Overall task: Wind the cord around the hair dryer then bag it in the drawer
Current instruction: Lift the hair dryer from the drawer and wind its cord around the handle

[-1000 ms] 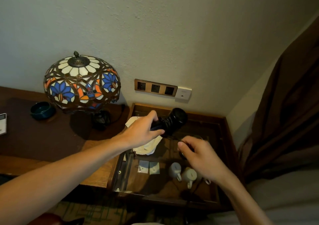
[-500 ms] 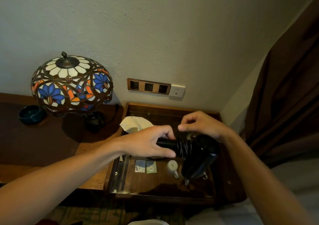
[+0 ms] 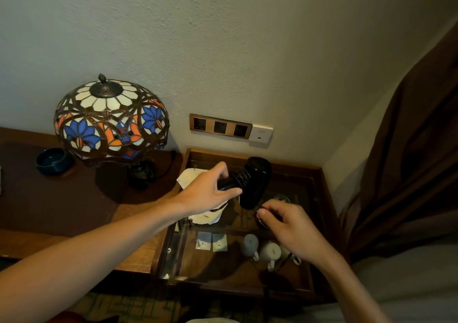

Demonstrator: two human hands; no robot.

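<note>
Against a pale plastered wall with a brass socket strip (image 3: 220, 126), a wooden surface (image 3: 81, 206) meets an open drawer (image 3: 319, 213), and over that drawer we hold the black hair dryer (image 3: 250, 182). Its handle runs toward our left and slightly down, its barrel crosses that at the right end, and a band of cord (image 3: 241, 176) is already coiled tight round the handle just beside the barrel. Our left hand (image 3: 207, 193) makes the holding grip, fingers and thumb curled round the free end of the handle, so the dryer reaches rightward and away from it. Our right hand (image 3: 288, 226) sits just below and to the right of the barrel, its fingers pinched on what looks like the loose run of cord, though the strand itself is too thin and dark for us to be sure. That is the relation we judge the next turn to hang on: the loose end lies under the barrel's near end, closest to the right hand, which must carry it up and over the handle. Beneath the left hand a pale cloth bag (image 3: 205, 217) lies in the drawer, with white cups (image 3: 262, 248) nearer us. A stained-glass lamp (image 3: 111, 119) stands at the left.
</note>
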